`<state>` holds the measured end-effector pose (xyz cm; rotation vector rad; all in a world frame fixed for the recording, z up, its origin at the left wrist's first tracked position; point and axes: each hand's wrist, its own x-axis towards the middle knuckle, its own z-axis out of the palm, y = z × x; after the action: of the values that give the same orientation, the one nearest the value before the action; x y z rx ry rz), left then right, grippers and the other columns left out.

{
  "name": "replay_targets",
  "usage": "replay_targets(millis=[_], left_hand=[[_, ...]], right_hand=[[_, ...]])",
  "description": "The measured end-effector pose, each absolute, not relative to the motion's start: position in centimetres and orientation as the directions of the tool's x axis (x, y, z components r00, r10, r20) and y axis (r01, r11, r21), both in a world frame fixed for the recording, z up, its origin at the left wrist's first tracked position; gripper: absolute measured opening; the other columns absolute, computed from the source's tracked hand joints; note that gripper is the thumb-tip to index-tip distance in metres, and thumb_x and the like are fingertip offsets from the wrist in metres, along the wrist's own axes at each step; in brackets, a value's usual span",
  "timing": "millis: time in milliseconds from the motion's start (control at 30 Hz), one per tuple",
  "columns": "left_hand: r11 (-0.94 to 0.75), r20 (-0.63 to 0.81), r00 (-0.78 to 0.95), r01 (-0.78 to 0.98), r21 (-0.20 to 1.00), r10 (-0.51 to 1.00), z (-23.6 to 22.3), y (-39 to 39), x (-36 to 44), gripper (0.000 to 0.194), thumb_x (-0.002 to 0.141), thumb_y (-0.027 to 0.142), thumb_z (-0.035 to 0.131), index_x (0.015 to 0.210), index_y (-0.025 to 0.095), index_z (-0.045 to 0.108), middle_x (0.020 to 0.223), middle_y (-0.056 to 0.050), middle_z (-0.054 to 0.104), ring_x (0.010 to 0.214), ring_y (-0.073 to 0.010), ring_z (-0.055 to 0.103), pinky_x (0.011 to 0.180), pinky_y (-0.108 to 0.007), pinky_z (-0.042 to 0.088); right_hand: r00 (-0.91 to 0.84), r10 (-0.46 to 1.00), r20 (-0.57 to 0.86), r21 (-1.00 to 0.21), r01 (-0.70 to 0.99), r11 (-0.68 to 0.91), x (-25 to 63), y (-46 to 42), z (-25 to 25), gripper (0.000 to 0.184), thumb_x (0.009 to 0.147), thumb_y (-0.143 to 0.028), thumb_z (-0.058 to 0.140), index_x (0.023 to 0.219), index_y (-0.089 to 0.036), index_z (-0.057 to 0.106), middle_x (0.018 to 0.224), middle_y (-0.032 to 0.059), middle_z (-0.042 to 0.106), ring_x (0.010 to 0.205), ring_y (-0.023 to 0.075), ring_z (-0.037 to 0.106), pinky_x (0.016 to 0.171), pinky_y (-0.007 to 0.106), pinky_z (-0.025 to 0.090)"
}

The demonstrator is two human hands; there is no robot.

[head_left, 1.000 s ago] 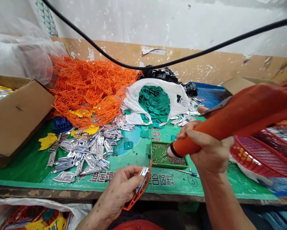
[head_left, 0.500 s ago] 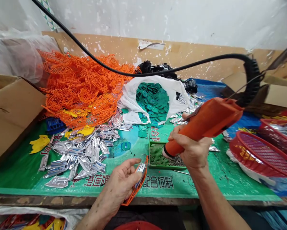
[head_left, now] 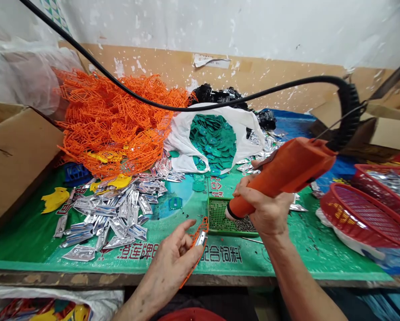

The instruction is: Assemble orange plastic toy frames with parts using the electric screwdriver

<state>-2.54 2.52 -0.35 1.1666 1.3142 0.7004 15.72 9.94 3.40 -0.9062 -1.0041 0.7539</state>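
Observation:
My left hand (head_left: 173, 254) pinches an orange plastic frame (head_left: 204, 223) with a shiny silver piece (head_left: 200, 238) lying against it, near the table's front edge. The thumb covers part of both. My right hand (head_left: 268, 209) is wrapped around an orange electric screwdriver (head_left: 280, 171), which tilts down to the left. Its white tip is over a green mesh tray (head_left: 216, 229) holding many small screws (head_left: 245, 224). Left of my left hand lies a heap of silver blade-shaped pieces (head_left: 120, 214).
A tangle of orange frames (head_left: 116, 120) rises behind the silver heap. A white bag (head_left: 246, 120) holds green plates (head_left: 213, 138). Red baskets (head_left: 333, 209) stand at the right, a cardboard box (head_left: 19, 156) at the left. A black cable (head_left: 160, 104) arcs overhead to the screwdriver.
My left hand has turned the orange frame and silver piece more upright and moved slightly right. The screwdriver in my right hand has shifted a touch left.

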Motion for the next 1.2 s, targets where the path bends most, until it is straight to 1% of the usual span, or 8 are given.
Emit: replay_targets(millis=[67, 133, 267, 433, 567, 833, 967, 1200], left_hand=[[0.270, -0.324, 0.187, 0.264, 0.926, 0.928, -0.6, 2.2, -2.6, 0.065, 0.083, 0.044, 0.053, 0.137, 0.008, 0.043, 0.063, 0.008, 0.046, 0.059, -0.0132, 0.044, 0.059, -0.027, 0.036], [0.233, -0.306, 0.195, 0.326, 0.916, 0.932, -0.8, 2.0, -2.7, 0.056, 0.086, 0.045, 0.051, 0.130, 0.011, 0.050, 0.063, 0.007, 0.045, 0.057, -0.0130, 0.042, 0.057, -0.027, 0.033], [0.175, -0.302, 0.224, 0.455, 0.873, 0.926, -0.4, 1.5, -3.0, 0.036, 0.086, 0.045, 0.049, 0.092, 0.016, 0.068, 0.066, 0.001, 0.054, 0.062, -0.0153, 0.046, 0.059, -0.028, 0.033], [0.047, -0.248, 0.308, 0.538, 0.842, 0.919, 0.1, 1.2, -3.4, 0.016, 0.077, 0.026, 0.056, 0.077, 0.019, 0.070, 0.076, -0.002, 0.063, 0.082, -0.0210, 0.054, 0.078, -0.031, 0.038], [0.025, -0.199, 0.270, 0.535, 0.844, 0.942, -0.2, 1.0, -3.4, 0.019, 0.079, 0.026, 0.052, 0.070, 0.019, 0.067, 0.073, -0.002, 0.060, 0.083, -0.0220, 0.054, 0.077, -0.031, 0.039], [0.233, -0.270, 0.147, 0.228, 0.945, 0.952, -0.5, 1.0, -4.0, 0.033, 0.081, 0.041, 0.056, 0.097, 0.019, 0.074, 0.089, -0.003, 0.068, 0.081, -0.0207, 0.056, 0.074, -0.030, 0.042], [0.300, -0.313, 0.132, 0.111, 0.948, 0.941, -0.4, 1.5, -4.3, 0.035, 0.081, 0.042, 0.060, 0.105, 0.022, 0.075, 0.102, -0.002, 0.072, 0.095, -0.0228, 0.058, 0.085, -0.031, 0.040], [0.341, -0.329, 0.127, -0.087, 0.936, 0.936, 0.2, 1.6, -3.3, 0.032, 0.075, 0.039, 0.067, 0.100, 0.022, 0.078, 0.105, -0.003, 0.075, 0.101, -0.0249, 0.059, 0.090, -0.032, 0.040]], right_hand=[[0.357, 0.854, 0.379, -0.896, -0.091, 0.435, 15.6, 9.9, 3.4, 0.016, 0.059, -0.016, 0.076, 0.066, -0.021, 0.062, 0.060, -0.0049, 0.062, 0.052, 0.0133, 0.056, 0.056, 0.032, 0.046], [0.363, 0.849, 0.385, -0.896, -0.075, 0.438, 15.5, 9.9, 3.3, 0.016, 0.060, -0.018, 0.077, 0.066, -0.021, 0.062, 0.061, -0.0047, 0.062, 0.052, 0.0134, 0.056, 0.055, 0.032, 0.047], [0.371, 0.847, 0.382, -0.892, -0.093, 0.443, 15.4, 10.0, 3.2, 0.020, 0.059, -0.021, 0.079, 0.071, -0.020, 0.063, 0.064, -0.0038, 0.062, 0.053, 0.0141, 0.057, 0.055, 0.033, 0.047], [0.360, 0.848, 0.389, -0.894, -0.075, 0.442, 15.4, 10.0, 3.3, 0.014, 0.061, -0.016, 0.076, 0.065, -0.020, 0.062, 0.062, -0.0039, 0.062, 0.051, 0.0130, 0.055, 0.054, 0.032, 0.046], [0.375, 0.850, 0.369, -0.901, -0.082, 0.427, 15.8, 9.9, 3.5, 0.013, 0.060, -0.018, 0.075, 0.063, -0.020, 0.063, 0.061, -0.0044, 0.062, 0.052, 0.0131, 0.055, 0.055, 0.032, 0.046], [0.405, 0.841, 0.358, -0.857, -0.215, 0.468, 16.1, 9.7, 5.6, 0.035, 0.055, -0.015, 0.078, 0.086, -0.021, 0.064, 0.060, -0.0051, 0.063, 0.052, 0.0152, 0.056, 0.055, 0.032, 0.046], [0.405, 0.843, 0.354, -0.848, -0.240, 0.472, 15.9, 9.1, 6.6, 0.039, 0.055, -0.015, 0.078, 0.091, -0.021, 0.065, 0.058, -0.0051, 0.062, 0.049, 0.0156, 0.055, 0.052, 0.032, 0.045], [0.323, 0.895, 0.308, -0.838, -0.354, 0.416, 15.2, 6.5, 9.0, 0.026, 0.065, -0.014, 0.068, 0.088, -0.025, 0.065, 0.064, -0.0029, 0.061, 0.057, 0.0157, 0.057, 0.059, 0.034, 0.050]])
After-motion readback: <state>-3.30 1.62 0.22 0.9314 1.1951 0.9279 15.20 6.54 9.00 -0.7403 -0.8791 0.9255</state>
